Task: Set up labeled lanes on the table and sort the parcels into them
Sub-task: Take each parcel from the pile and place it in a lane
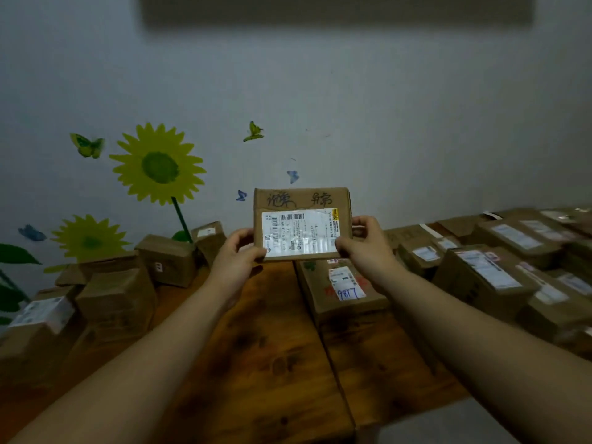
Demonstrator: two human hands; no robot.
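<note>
Parcel (301, 232), one, is gripped at its ends by left hand (238, 251) and right hand (362, 243) above wooden table (272, 347).

Matt brown cardboard parcel (302, 200) with glossy label (300, 232); varnished, grainy wooden table (266, 331)

Parcel (302, 224) between hands, above table (272, 331); boxes (499, 267) right.
</note>
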